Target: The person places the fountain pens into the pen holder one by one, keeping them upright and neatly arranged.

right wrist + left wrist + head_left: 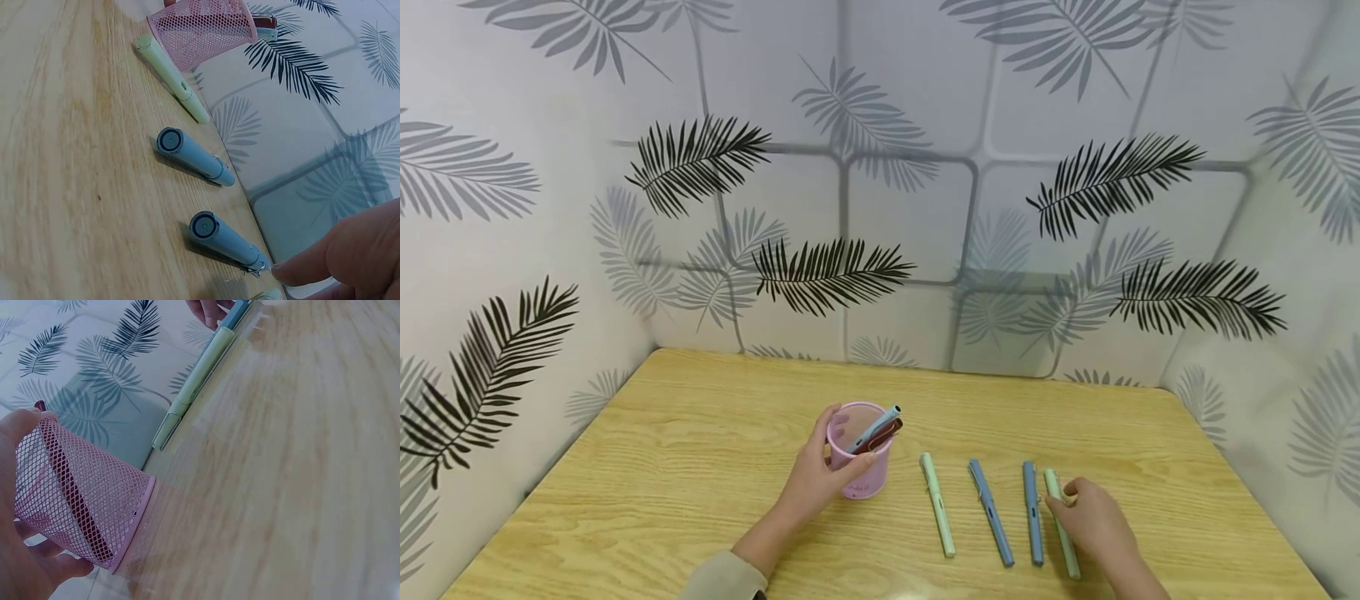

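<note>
My left hand (820, 471) grips a pink mesh pen cup (863, 482), thumb in front and fingers around the far side. The cup stands with its base right at the table, and a light blue pen (874, 428) and a dark red pen (886, 433) lean inside it. On the right, my right hand (1097, 518) is at the capped end of a light green pen (1066, 546); thumb and forefinger are bent around it with a gap showing between them. This pen lies on the table, mostly out of the right wrist view.
Two blue pens, one (991, 512) farther left and the other (1032, 515) beside my right hand, lie on the wooden table (700, 467). Another light green pen (937, 504) lies nearest the cup. A leaf-patterned wall (910, 325) borders the table's back edge.
</note>
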`<action>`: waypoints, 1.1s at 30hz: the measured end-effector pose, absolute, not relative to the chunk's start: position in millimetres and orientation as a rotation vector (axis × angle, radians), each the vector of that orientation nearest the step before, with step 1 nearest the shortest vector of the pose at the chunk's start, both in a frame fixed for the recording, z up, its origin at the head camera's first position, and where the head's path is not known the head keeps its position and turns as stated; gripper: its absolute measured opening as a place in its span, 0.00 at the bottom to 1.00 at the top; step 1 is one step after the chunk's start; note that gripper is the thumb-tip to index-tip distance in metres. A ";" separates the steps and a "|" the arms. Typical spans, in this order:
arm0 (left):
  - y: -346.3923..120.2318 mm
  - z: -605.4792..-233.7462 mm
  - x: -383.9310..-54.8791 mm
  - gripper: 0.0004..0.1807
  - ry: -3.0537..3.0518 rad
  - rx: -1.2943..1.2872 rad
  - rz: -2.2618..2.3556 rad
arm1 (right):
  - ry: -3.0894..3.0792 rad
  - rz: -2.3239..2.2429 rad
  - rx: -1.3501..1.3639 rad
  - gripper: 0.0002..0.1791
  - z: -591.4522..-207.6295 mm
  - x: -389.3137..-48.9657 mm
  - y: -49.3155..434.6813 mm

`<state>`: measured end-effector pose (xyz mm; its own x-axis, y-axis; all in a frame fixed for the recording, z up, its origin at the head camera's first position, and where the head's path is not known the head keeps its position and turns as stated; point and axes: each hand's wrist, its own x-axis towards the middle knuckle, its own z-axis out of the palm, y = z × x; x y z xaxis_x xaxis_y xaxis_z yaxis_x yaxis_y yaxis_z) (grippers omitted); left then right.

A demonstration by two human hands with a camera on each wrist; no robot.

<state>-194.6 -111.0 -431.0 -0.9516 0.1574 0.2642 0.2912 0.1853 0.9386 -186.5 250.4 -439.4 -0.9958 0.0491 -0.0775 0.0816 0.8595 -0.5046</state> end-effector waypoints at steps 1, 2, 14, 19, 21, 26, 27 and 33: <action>-111.0 -431.0 -194.7 0.45 -2.335 -0.442 -1.886 | 2.964 -0.807 0.104 0.22 -439.9 -186.8 250.6; -111.0 -431.0 -194.7 0.46 -2.336 -0.442 -1.884 | 2.957 -0.805 0.106 0.23 -440.2 -187.3 250.6; -111.1 -430.7 -194.8 0.46 -2.347 -0.434 -1.869 | 2.950 -0.776 0.122 0.19 -443.3 -192.6 251.2; -111.0 -431.1 -194.6 0.46 -2.346 -0.433 -1.871 | 2.944 -0.789 0.108 0.18 -445.3 -193.4 251.6; -110.8 -432.1 -194.8 0.46 -2.343 -0.432 -1.871 | 2.939 -0.803 0.107 0.17 -446.7 -194.0 252.4; -110.6 -432.6 -194.8 0.46 -2.346 -0.426 -1.877 | 2.932 -0.830 0.105 0.17 -447.4 -195.0 254.1; -110.6 -432.2 -194.7 0.46 -2.347 -0.426 -1.879 | 2.934 -0.833 0.103 0.17 -447.0 -194.8 254.3; -110.4 -430.5 -193.7 0.45 -2.343 -0.435 -1.881 | 2.940 -0.858 0.091 0.16 -444.0 -191.5 254.3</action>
<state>-193.7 -110.4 -430.5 -0.9535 0.1552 0.2582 0.2857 0.1938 0.9385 -191.5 254.3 -444.0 -0.9952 0.0355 -0.0908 0.0787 0.8418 -0.5340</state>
